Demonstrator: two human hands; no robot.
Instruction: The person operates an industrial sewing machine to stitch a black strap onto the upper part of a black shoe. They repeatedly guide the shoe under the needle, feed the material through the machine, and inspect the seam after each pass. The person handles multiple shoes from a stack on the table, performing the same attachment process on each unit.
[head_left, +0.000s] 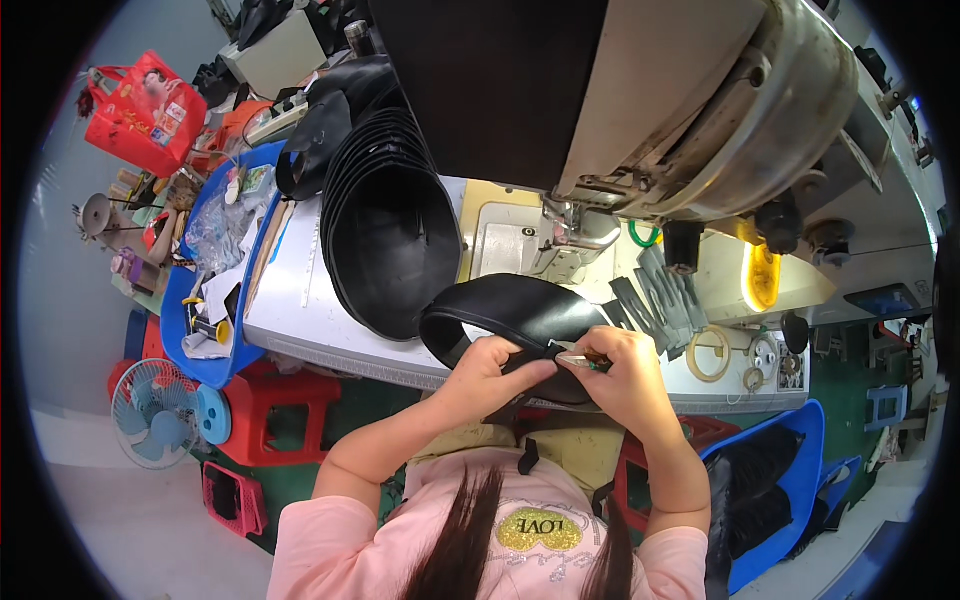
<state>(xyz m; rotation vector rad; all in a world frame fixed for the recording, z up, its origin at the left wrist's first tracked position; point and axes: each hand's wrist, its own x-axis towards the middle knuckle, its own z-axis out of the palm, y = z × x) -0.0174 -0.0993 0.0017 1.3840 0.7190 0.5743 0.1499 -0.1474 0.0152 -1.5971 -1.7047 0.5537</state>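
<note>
A curved black leather-like piece [530, 312], bent into a loop, is held at the table's front edge. My left hand [490, 378] is closed on its near rim, thumb pointing right. My right hand [622, 372] pinches a small tool with a pale pointed metal tip [572, 361]. That tip touches or nearly touches the piece's edge beside my left thumb; the tool's rear part is hidden in my fingers. Behind the piece stands a sewing machine [575, 235], its needle area just beyond. To the left, a nested stack of similar black rounded pieces [400, 250] lies on the table.
Several dark strips [655, 300] and a tape roll [708, 354] lie right of the machine. A blue tub [215, 372] of scraps stands left, above a red stool [270, 410] and near a fan [158, 415]. Another blue tub [800, 490] holds black pieces at lower right.
</note>
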